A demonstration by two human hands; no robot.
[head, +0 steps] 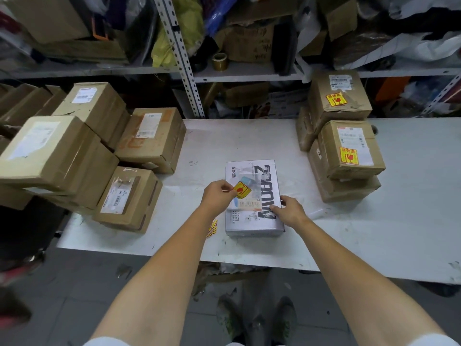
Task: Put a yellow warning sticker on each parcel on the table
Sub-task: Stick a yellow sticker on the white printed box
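A grey printed parcel [252, 221] lies flat in the middle of the white table [374, 240]. My left hand [217, 193] pinches a yellow warning sticker [241, 189] with a red symbol and holds it just over the parcel's top face, above its white label. My right hand [290, 211] grips the parcel's right edge, fingers curled over it. A strip of more yellow stickers [212, 228] lies on the table beside my left forearm.
Several brown cardboard parcels without yellow stickers [139, 138] are stacked at the table's left. At the right stand stacked brown parcels [349, 151] that carry yellow stickers. Cluttered metal shelves [189, 71] rise behind the table. My feet stand on the grey floor below.
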